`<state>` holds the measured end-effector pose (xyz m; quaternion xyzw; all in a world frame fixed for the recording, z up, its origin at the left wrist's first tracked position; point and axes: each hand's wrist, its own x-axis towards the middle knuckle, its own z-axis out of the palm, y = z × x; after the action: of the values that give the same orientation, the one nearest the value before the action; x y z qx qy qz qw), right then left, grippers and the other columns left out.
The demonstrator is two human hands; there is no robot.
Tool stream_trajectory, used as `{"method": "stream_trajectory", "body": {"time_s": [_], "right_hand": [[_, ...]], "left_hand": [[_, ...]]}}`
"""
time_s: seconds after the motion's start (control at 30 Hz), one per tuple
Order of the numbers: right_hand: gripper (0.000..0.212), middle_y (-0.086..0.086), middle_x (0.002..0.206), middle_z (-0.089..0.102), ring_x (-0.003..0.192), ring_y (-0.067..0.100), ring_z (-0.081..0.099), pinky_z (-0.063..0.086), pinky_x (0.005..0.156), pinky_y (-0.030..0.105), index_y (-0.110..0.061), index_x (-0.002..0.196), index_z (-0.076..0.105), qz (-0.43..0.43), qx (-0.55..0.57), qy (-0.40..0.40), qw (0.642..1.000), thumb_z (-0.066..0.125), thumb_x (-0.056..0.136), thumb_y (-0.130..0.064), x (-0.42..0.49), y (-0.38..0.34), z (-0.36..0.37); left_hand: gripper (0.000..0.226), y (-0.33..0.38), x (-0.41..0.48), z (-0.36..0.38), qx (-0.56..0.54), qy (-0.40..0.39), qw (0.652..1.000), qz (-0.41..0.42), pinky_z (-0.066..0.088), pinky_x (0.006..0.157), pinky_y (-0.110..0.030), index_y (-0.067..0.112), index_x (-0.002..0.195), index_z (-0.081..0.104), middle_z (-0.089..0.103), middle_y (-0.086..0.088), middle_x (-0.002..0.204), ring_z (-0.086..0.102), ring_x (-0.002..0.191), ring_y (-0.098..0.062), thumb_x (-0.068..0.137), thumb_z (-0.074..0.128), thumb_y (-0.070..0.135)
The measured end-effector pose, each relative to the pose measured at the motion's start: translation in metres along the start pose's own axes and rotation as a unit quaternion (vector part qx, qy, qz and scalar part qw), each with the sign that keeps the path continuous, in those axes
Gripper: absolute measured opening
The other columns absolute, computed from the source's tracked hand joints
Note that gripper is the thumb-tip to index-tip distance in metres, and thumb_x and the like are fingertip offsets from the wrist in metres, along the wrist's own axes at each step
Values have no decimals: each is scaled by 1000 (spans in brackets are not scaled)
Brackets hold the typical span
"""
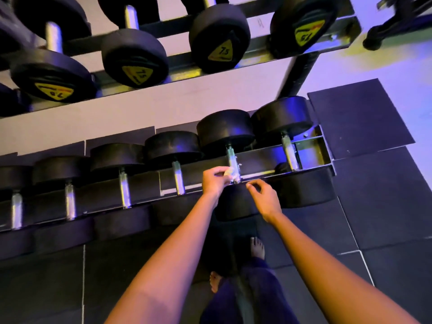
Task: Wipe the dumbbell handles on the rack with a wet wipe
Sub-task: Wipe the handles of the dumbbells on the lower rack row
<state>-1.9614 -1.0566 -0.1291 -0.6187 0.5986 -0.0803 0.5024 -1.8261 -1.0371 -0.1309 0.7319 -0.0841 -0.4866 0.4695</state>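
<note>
Left hand (pixel 216 180) pinching wet wipe (pixel 229 171) on dumbbell handle (pixel 233 160), right hand (pixel 265 198) loosely curled, "7.5" labels (pixel 222 52)

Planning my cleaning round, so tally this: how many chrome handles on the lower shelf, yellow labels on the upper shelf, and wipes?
Chrome handles, lower shelf: 6
Yellow labels, upper shelf: 4
Wipes: 1, held in the left hand
Total: 11
</note>
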Motion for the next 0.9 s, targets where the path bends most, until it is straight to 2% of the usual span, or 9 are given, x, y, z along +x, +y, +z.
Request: {"method": "stream_trajectory", "body": {"time_s": [0.1, 0.2, 0.3, 0.43, 0.53, 0.6, 0.7, 0.8, 0.9], "right_hand": [[25, 15, 118, 59, 111, 29, 55, 37, 90, 30, -4, 115, 60, -11, 2, 19, 1000, 49, 96, -18, 19, 15, 1], [30, 15, 126, 52, 120, 28, 48, 32, 99, 30, -3, 122, 54, -5, 0, 12, 1000, 44, 98, -19, 50, 44, 12], [38, 14, 130, 48, 128, 27, 41, 27, 109, 34, -2, 125, 49, -42, -23, 0, 999, 42, 98, -28, 73, 76, 29], [57, 10, 126, 51, 127, 25, 41, 29, 109, 39, -7, 119, 52, -84, -36, 43, 995, 28, 90, -50, 80, 97, 40], [50, 8, 122, 52, 124, 24, 43, 30, 107, 35, -9, 113, 54, -92, -34, 65, 993, 30, 91, -47, 81, 100, 42], [48, 8, 123, 52, 126, 22, 42, 28, 107, 31, -10, 112, 54, -93, -28, 65, 993, 30, 91, -46, 80, 100, 43], [51, 8, 126, 51, 128, 22, 40, 27, 108, 31, -10, 114, 53, -87, -22, 59, 994, 29, 91, -48, 80, 97, 41], [51, 8, 126, 50, 129, 21, 39, 27, 108, 31, -10, 115, 53, -88, -22, 56, 994, 29, 91, -48, 79, 96, 41], [50, 7, 126, 50, 129, 21, 38, 26, 108, 30, -10, 115, 53, -88, -20, 59, 994, 29, 91, -48, 79, 96, 41]], "left_hand": [[32, -15, 20, 14, 49, 19, 998, 32, 51, 63, -18, 0, 99, 68, 67, -9, 80, 61, 75, -19, 73, 61, -18], [27, -33, 52, 24, 254, -5, 958, 130, 43, 72, -16, 8, 99, 71, 70, -9, 98, 62, 87, -17, 75, 67, -5], [26, -44, 81, 22, 497, -132, 823, 243, 40, 82, -23, 16, 103, 67, 67, -4, 108, 61, 97, -21, 80, 64, 4], [19, -50, 112, 15, 672, -264, 621, 306, 46, 91, -37, 14, 100, 66, 61, -5, 112, 57, 105, -23, 84, 56, 17], [21, -54, 129, 25, 682, -300, 531, 404, 44, 78, -27, 15, 83, 72, 66, 0, 91, 60, 89, -22, 79, 54, 24], [21, -48, 134, 38, 708, -294, 487, 418, 30, 76, -25, 21, 81, 72, 66, 5, 86, 57, 88, -22, 80, 52, 27], [25, -38, 132, 66, 795, -270, 452, 301, 25, 84, -30, 22, 103, 67, 63, 5, 107, 45, 109, -20, 92, 44, 23], [27, -35, 131, 73, 803, -270, 438, 302, 28, 87, -30, 18, 107, 64, 62, 0, 112, 47, 111, -20, 95, 40, 18], [23, -38, 125, 48, 726, -292, 542, 306, 33, 86, -25, 19, 104, 67, 61, 2, 109, 49, 108, -18, 93, 47, 18]]}}
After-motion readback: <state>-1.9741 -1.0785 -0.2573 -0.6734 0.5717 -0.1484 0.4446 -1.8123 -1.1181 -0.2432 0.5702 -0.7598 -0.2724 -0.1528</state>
